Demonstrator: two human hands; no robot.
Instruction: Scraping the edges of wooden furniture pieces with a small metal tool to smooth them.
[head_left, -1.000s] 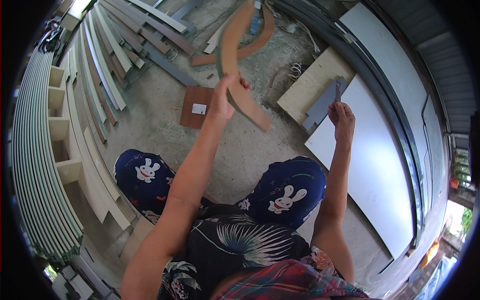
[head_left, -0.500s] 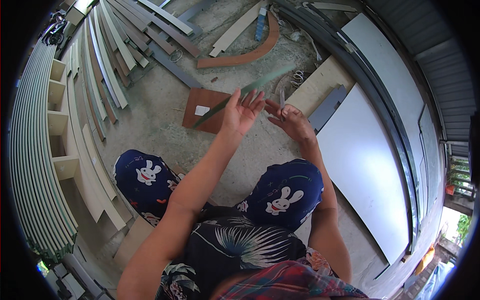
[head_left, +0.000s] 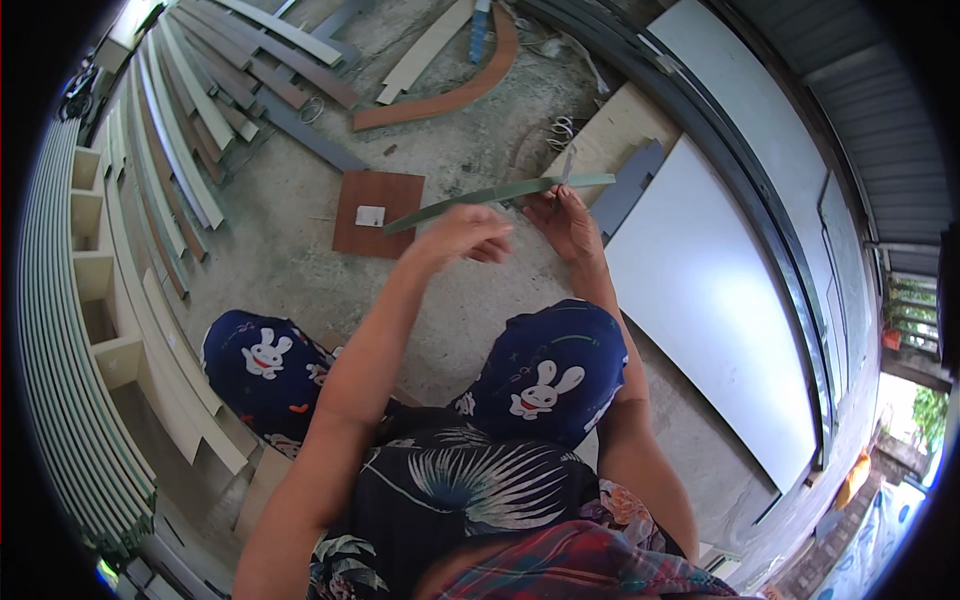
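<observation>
A long, thin green strip [head_left: 480,196] stretches across in front of my hands, its left end over a square brown board [head_left: 350,238] with a white label [head_left: 370,216] on it. My right hand [head_left: 568,230] pinches the strip near its right end. A thin, greyish blade-like piece [head_left: 570,163] sticks up at the same fingertips; its exact kind is unclear. Just below the strip's middle is my left hand [head_left: 462,238], smeared by motion, with fingers loosely bent. Whether it touches anything cannot be told.
Long planks and strips [head_left: 180,130] fan out at the far left. A curved brown board [head_left: 470,100] lies ahead beside a blue tool [head_left: 480,35]. To the right is a large white panel [head_left: 715,310] beside dark rails [head_left: 770,200]. Shelving [head_left: 90,275] lines the left.
The green strip has swung from a steep slant to nearly level, and my right fingers now hold it. My left hand has turned from palm-up and moved down slightly. The view has shifted.
</observation>
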